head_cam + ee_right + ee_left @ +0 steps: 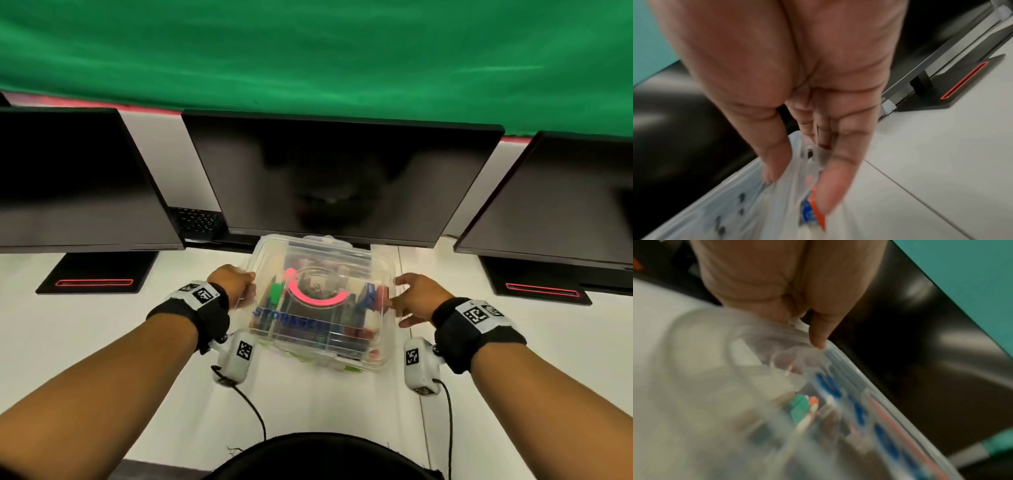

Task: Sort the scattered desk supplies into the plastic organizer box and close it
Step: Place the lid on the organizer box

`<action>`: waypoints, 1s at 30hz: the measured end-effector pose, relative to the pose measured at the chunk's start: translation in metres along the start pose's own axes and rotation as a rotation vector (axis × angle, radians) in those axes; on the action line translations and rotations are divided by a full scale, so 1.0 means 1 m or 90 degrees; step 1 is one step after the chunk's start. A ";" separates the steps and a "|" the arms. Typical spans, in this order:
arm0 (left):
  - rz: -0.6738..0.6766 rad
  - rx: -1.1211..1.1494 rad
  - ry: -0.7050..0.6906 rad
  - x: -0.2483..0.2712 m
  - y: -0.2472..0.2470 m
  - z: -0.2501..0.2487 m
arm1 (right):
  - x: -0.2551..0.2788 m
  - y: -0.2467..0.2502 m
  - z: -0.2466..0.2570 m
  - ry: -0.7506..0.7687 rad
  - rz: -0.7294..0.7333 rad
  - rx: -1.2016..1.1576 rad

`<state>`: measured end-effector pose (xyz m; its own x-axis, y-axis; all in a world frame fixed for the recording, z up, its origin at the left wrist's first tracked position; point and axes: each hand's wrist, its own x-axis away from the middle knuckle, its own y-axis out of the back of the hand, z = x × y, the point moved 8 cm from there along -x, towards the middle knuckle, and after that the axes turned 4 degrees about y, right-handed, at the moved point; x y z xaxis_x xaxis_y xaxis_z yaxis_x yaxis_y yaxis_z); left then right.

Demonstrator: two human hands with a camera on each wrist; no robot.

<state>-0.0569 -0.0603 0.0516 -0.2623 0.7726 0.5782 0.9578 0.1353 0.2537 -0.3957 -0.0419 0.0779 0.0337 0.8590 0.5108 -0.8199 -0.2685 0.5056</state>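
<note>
On the white counter [102, 342], just in front of the middle monitor [342, 178], sits the clear organizer box [318, 301] w/ lid down, pens & clips visible inside. Left hand [233, 284] grips its left edge, thumb on top; right hand [419, 298] pinches the right edge, fingers spread.

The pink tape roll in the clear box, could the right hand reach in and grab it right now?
Probably not. The tape roll sits under the clear lid, which looks lowered over the organizer box. The right hand and left hand both hold the lid's sides, so the lid would have to be lifted first.
</note>
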 end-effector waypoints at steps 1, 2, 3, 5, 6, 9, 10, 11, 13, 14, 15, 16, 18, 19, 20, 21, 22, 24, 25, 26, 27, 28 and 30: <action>-0.043 -0.144 -0.025 -0.001 0.005 -0.003 | -0.002 -0.003 -0.003 -0.002 -0.006 0.025; -0.080 -0.293 -0.053 -0.002 0.008 -0.007 | -0.004 -0.005 -0.003 0.002 -0.015 0.051; -0.112 -0.417 -0.076 -0.001 0.010 -0.011 | -0.004 -0.006 -0.003 0.007 -0.025 0.071; -0.122 -0.534 -0.087 0.000 0.010 -0.010 | -0.005 -0.005 -0.002 0.010 -0.046 0.094; -0.116 -0.562 -0.085 -0.001 0.009 -0.008 | -0.005 -0.005 -0.002 0.006 -0.051 0.099; -0.104 -0.606 -0.086 -0.006 0.004 -0.004 | -0.002 -0.007 -0.006 -0.014 -0.057 0.104; -0.107 -0.611 -0.090 -0.006 0.003 -0.004 | -0.002 -0.008 -0.008 -0.020 -0.060 0.103; -0.111 -0.614 -0.095 -0.007 0.002 -0.005 | -0.002 -0.007 -0.011 -0.026 -0.064 0.098; -0.115 -0.623 -0.107 -0.008 -0.001 -0.007 | -0.002 -0.006 -0.018 -0.041 -0.072 0.087; -0.117 -0.627 -0.109 -0.008 -0.003 -0.008 | -0.003 -0.007 -0.021 -0.050 -0.073 0.081; -0.120 -0.631 -0.109 -0.008 -0.004 -0.008 | -0.003 -0.008 -0.023 -0.057 -0.073 0.076; -0.124 -0.635 -0.106 -0.009 -0.005 -0.008 | -0.003 -0.009 -0.024 -0.060 -0.076 0.080; -0.143 -0.632 -0.107 -0.008 -0.005 -0.011 | -0.004 -0.008 -0.022 -0.050 -0.099 0.151; -0.160 -0.627 -0.117 -0.007 -0.005 -0.013 | -0.003 -0.005 -0.020 -0.045 -0.121 0.208; -0.175 -0.627 -0.132 -0.006 -0.006 -0.016 | -0.002 -0.001 -0.018 -0.044 -0.146 0.255; -0.185 -0.627 -0.147 -0.005 -0.007 -0.018 | -0.001 0.000 -0.017 -0.046 -0.160 0.279; -0.188 -0.626 -0.160 -0.005 -0.010 -0.018 | -0.001 0.000 -0.017 -0.045 -0.162 0.282; -0.183 -0.612 -0.175 -0.004 -0.016 -0.018 | -0.003 -0.003 -0.019 -0.037 -0.149 0.268; -0.181 -0.602 -0.176 -0.004 -0.018 -0.017 | -0.004 -0.004 -0.019 -0.035 -0.145 0.262; -0.180 -0.595 -0.178 -0.004 -0.019 -0.017 | -0.006 -0.005 -0.020 -0.034 -0.144 0.256; -0.179 -0.591 -0.178 -0.004 -0.019 -0.017 | -0.008 -0.005 -0.021 -0.035 -0.143 0.246; -0.175 -0.590 -0.178 -0.005 -0.018 -0.017 | -0.009 -0.005 -0.021 -0.033 -0.141 0.236; -0.163 -0.595 -0.179 -0.006 -0.017 -0.017 | -0.013 -0.006 -0.021 -0.039 -0.126 0.233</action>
<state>-0.0732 -0.0777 0.0569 -0.2948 0.9228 0.2480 0.3690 -0.1294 0.9204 -0.4034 -0.0423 0.0541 0.2133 0.8851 0.4136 -0.5374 -0.2473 0.8063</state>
